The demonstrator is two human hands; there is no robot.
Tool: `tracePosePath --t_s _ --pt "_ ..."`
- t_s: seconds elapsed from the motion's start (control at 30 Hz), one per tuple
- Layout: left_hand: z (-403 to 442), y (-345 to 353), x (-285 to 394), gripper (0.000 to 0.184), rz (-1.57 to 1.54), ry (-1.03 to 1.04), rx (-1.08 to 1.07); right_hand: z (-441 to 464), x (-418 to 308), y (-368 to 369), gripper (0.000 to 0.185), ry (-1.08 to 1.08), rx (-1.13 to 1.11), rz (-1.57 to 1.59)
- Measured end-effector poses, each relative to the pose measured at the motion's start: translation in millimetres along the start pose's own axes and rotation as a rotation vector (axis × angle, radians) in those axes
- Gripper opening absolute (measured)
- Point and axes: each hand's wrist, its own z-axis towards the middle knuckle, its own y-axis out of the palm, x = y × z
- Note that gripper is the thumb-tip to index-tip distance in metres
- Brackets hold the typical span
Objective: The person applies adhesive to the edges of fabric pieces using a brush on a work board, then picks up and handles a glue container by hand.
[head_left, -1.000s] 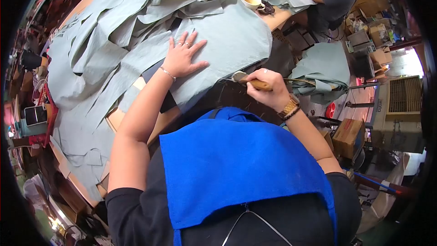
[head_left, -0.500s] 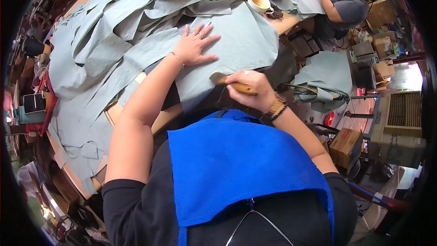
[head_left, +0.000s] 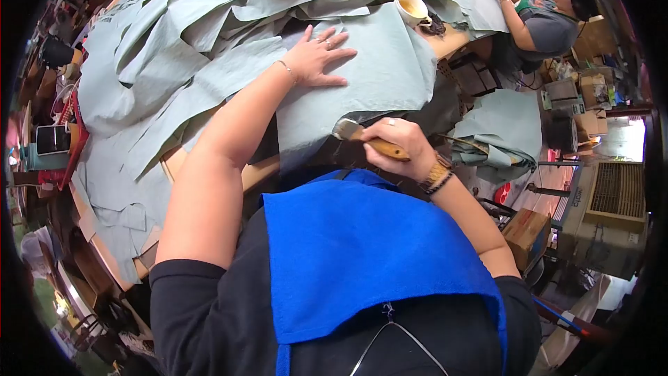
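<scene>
My left hand (head_left: 320, 59) lies spread on a pale grey-green sheet (head_left: 379, 56) that looks like leather or cloth. In my right hand (head_left: 403, 146) is a wide brush (head_left: 372, 141) with a wooden handle, gripped with the fingers closed round it. Its pale bristles are at the sheet's near edge; whether they touch cannot be made out. Beyond the sheet, a white cup (head_left: 412, 8) holds a yellowish liquid, with something dark and crumpled beside it.
Many overlapping grey-green sheets (head_left: 160, 42) cover the table. More sheets (head_left: 497, 132) hang in a bundle at right. A co-worker (head_left: 543, 28) handles material at the far right. A phone-like device (head_left: 53, 139) lies at left; a cardboard box (head_left: 527, 233) stands low on the right.
The brush in my right hand has moved slightly right and nearer to me, along the sheet's near edge. My left hand stays spread on the sheet. The whole view has shifted a little.
</scene>
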Motion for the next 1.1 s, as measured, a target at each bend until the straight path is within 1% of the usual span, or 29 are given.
tracePosePath --t_s 0.03,0.13,0.17,0.2,0.27,0.3,0.33,0.4,0.43,0.5,0.53,0.57,0.6,0.63,0.67,0.7,0.73,0.77,0.8,0.83,0.87,0.9,0.93,0.97,1.0,1.03,1.07,1.1 --pt "0.9 0.7 -0.5 0.077 0.002 0.001 0.006 -4.1 -0.9 -6.2 0.017 0.022 0.002 -0.037" --pt "0.5 -0.8 -0.5 0.079 0.020 0.012 0.015 3.4 -6.6 -1.9 0.019 -0.031 0.095 0.043" --pt "0.1 -2.4 -0.3 0.080 0.028 0.018 0.018 9.1 -7.3 4.8 0.021 -0.089 0.103 0.045" --pt "-1.8 -4.1 1.3 0.083 0.030 -0.045 0.076 15.4 -6.6 15.1 0.020 -0.132 0.107 0.057" --pt "-6.7 -10.5 9.0 0.089 0.036 -0.164 0.202 13.2 3.1 27.1 0.018 -0.118 0.025 0.071" --pt "-8.2 -16.9 14.6 0.099 0.042 -0.345 0.240 8.1 7.2 21.1 0.017 -0.097 -0.004 0.076" --pt "-9.1 -8.7 14.4 0.099 0.100 -0.515 0.285 2.3 11.8 13.6 0.018 -0.116 0.002 0.065" --pt "-10.7 -5.3 17.0 0.082 0.157 -0.603 0.295 -6.9 8.4 -9.9 0.017 -0.055 -0.040 0.025" --pt "-9.1 -8.4 18.7 0.072 0.100 -0.591 0.307 -10.7 9.6 -17.6 0.015 -0.046 -0.016 0.063" --pt "-9.3 -15.0 21.1 0.054 -0.007 -0.573 0.312 -12.5 8.7 -27.3 0.015 0.038 0.171 0.080" --pt "-7.8 -14.6 23.4 0.047 -0.015 -0.572 0.351 -11.5 8.5 -29.9 0.014 0.074 0.256 0.097" --pt "-6.4 -12.8 27.3 0.040 -0.021 -0.579 0.389 -7.1 12.4 -34.4 0.016 0.045 0.321 0.103" --pt "-6.8 -13.6 30.5 0.033 -0.020 -0.594 0.426 -2.9 10.3 -39.3 0.015 0.079 0.361 0.127" --pt "-4.6 -22.6 32.1 0.028 -0.189 -0.653 0.393 2.7 9.2 -45.5 0.015 0.066 0.376 0.140" --pt "-7.6 -30.8 36.3 0.031 -0.384 -0.728 0.417 9.7 8.2 -51.3 0.014 0.050 0.384 0.164" --pt "-13.7 -51.9 36.7 0.034 -0.568 -0.828 0.330 17.0 6.7 -55.5 0.013 0.016 0.403 0.158" --pt "-27.5 -58.7 32.9 0.034 -0.648 -0.813 0.445 25.7 5.0 -58.1 0.013 -0.022 0.411 0.164" --pt "-46.7 -68.6 28.9 0.034 -0.726 -0.776 0.610 35.1 2.5 -59.7 0.013 -0.064 0.416 0.176" --pt "-71.1 -78.7 17.9 0.036 -0.781 -0.785 0.670 44.2 1.5 -60.4 0.013 -0.106 0.416 0.193" --pt "-101.4 -90.4 6.6 0.036 -0.888 -0.825 0.727 50.1 4.0 -60.5 0.013 -0.108 0.392 0.219" --pt "-138.0 -112.3 3.0 0.034 -1.001 -0.941 0.725 54.7 9.1 -60.8 0.014 -0.107 0.363 0.244" --pt "-180.3 -126.7 -0.8 0.048 -1.098 -1.057 0.809 61.4 15.8 -60.8 0.015 -0.148 0.327 0.255" --pt "-216.4 -167.4 25.4 0.066 -1.001 -1.285 0.818 68.6 21.9 -58.6 0.016 -0.187 0.295 0.261" --pt "-266.5 -173.0 31.0 0.081 -1.058 -1.259 0.946 74.6 26.3 -53.9 0.016 -0.176 0.261 0.336" --pt "-321.5 -165.0 30.7 0.084 -0.836 -1.381 1.086 80.4 32.0 -48.7 0.016 -0.159 0.228 0.401" --pt "-356.6 -186.0 67.6 0.083 -0.913 -1.405 1.148 87.2 40.4 -43.9 0.017 -0.195 0.206 0.411" --pt "-408.1 -179.2 83.2 0.074 -0.922 -1.513 1.306 94.3 46.8 -40.3 0.017 -0.227 0.188 0.421" --pt "-458.6 -174.0 106.1 0.067 -0.868 -1.549 1.365 101.3 42.8 -36.0 0.019 -0.212 0.163 0.458"
